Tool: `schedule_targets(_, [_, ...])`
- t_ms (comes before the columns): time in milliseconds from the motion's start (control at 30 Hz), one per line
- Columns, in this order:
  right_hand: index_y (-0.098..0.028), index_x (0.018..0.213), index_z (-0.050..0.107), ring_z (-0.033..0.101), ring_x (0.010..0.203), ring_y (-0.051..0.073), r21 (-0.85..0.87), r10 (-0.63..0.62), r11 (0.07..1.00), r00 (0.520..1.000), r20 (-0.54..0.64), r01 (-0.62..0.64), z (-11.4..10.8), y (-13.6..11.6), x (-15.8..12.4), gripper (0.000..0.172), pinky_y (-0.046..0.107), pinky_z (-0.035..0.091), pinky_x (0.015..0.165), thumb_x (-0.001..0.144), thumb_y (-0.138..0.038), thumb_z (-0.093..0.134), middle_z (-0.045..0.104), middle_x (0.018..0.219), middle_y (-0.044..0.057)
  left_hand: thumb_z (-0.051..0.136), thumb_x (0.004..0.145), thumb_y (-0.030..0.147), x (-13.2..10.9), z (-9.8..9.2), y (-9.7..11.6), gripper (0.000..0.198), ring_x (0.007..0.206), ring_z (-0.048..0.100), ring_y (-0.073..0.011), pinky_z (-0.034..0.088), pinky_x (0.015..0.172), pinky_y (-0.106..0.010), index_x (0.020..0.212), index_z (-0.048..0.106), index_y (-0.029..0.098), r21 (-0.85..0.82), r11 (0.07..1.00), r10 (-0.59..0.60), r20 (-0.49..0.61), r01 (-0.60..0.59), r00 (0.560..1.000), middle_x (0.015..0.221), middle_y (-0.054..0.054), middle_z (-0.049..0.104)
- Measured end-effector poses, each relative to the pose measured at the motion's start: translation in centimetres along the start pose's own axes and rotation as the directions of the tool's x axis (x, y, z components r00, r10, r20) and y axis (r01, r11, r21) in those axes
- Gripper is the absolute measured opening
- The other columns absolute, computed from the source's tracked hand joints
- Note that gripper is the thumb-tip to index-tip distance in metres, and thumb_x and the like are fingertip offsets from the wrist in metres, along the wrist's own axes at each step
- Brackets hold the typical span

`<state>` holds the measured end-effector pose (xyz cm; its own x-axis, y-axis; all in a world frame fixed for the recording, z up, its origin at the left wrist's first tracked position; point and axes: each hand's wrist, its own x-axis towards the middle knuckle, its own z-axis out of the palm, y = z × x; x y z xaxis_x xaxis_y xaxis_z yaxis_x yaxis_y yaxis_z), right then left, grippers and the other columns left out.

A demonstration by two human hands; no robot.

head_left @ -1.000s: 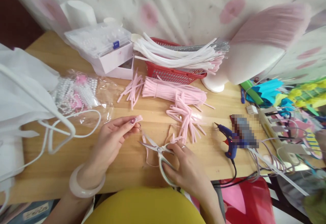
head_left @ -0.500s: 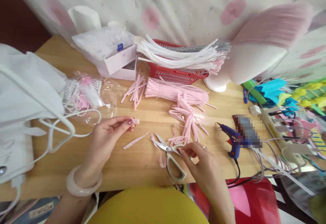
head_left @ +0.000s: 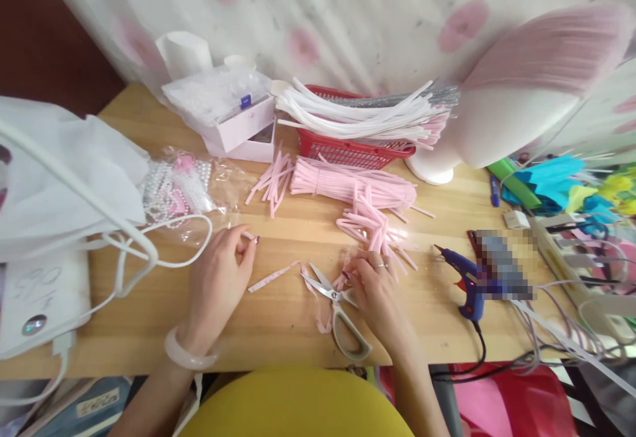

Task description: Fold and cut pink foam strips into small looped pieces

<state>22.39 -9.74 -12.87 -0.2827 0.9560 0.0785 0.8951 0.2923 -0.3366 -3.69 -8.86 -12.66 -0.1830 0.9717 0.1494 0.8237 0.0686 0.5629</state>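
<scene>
My left hand (head_left: 223,278) is pinched closed left of the middle of the table, with a small pink piece (head_left: 250,236) partly showing at its fingertips. On the right, my right hand (head_left: 372,291) has its fingers closed on a pink patterned ribbon (head_left: 342,279), just above the scissors. Those scissors (head_left: 334,294) lie with blades apart on the wood, white handles towards me. The ribbon runs beneath the blades, and a straight stretch of it lies between my hands. Bent pink pipe cleaners (head_left: 372,222) sit beyond my right hand.
Behind stand a red basket (head_left: 348,152) of white pipe cleaners, a pink bundle (head_left: 348,182) and stacked boxes (head_left: 243,126). At right lie a blue glue gun (head_left: 464,278), a power strip (head_left: 571,278) and cables. Bagged beads (head_left: 181,185) and a white cable are at left.
My right hand has moved from the scissors' handle up to the ribbon. My left hand has turned, hiding more of the pink piece. The camera view has shifted slightly.
</scene>
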Motion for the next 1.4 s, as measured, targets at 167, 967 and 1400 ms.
schedule_targets(167, [-0.019,0.082,0.055,0.048,0.096,0.027,-0.04,0.001,0.999,0.997,0.078,0.002,0.3,0.0,-0.1,0.009,0.043,0.04,0.084,0.09,-0.017,0.051,0.055,0.096,0.009,0.055,0.087,0.032,-0.8,0.5,0.9,0.018,0.077,0.062,-0.0222,0.046,0.072,-0.032,0.096,0.064,0.019,-0.064,0.992,0.124,0.196,-0.113,0.973,0.085,-0.005,0.064])
schedule_targets(967, [-0.02,0.084,0.058,0.056,0.083,0.024,0.137,0.092,0.985,0.992,0.091,-0.104,-0.6,1.9,-1.7,0.016,0.038,0.047,0.074,0.091,-0.018,0.044,0.06,0.088,0.009,0.071,0.072,0.032,-0.3,-2.1,0.2,0.017,0.047,0.048,-0.0089,0.038,0.046,-0.02,0.079,0.062,0.02,-0.826,0.423,-0.272,0.276,0.372,0.922,0.056,0.005,0.056])
schedule_targets(1400, [-0.022,0.098,0.066,0.059,0.088,0.02,0.178,0.065,0.979,0.979,0.193,-0.1,-3.0,2.3,-1.6,0.024,0.035,0.049,0.079,0.093,-0.017,0.044,0.058,0.097,0.007,0.095,0.042,0.022,1.1,-4.8,1.1,0.035,0.046,0.037,-0.0036,0.042,0.042,-0.013,0.057,0.063,0.026,-0.963,-0.171,-0.416,0.26,0.206,0.871,0.055,0.01,0.053])
